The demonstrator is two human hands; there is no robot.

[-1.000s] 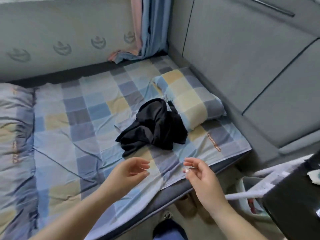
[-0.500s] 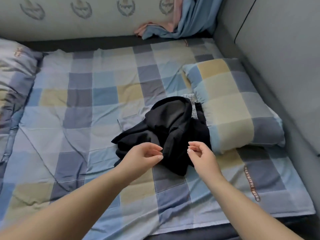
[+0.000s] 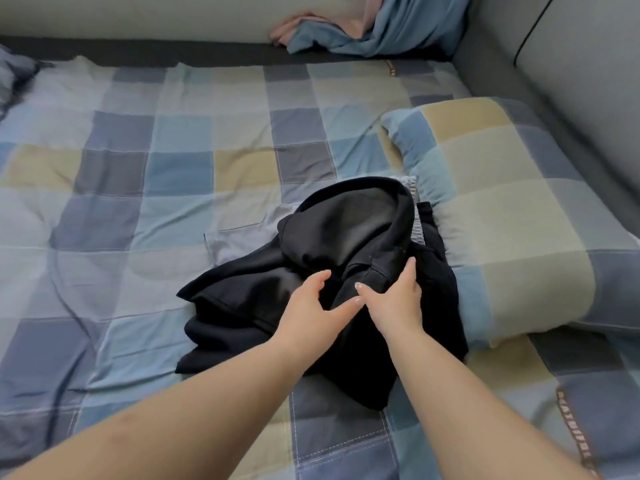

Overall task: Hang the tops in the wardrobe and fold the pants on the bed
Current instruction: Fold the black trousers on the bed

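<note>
A crumpled pile of black clothes lies on the checked bed sheet, beside the pillow. A light grey garment shows from under the pile's left side, and its ribbed edge shows at the top right. My left hand rests on the middle of the black pile with its fingers spread. Just to its right, my right hand lies on a black fold, fingers spread and thumb touching the left hand. Neither hand has closed on the cloth.
A checked pillow lies to the right of the pile. A grey padded wall runs along the right side. A blue and pink curtain hangs down onto the bed's far edge. A rolled quilt sits at the far left.
I have leaned in over the bed. Both hands moved forward from above the bed's front edge onto the black pile, and their fingers spread out on the cloth.
</note>
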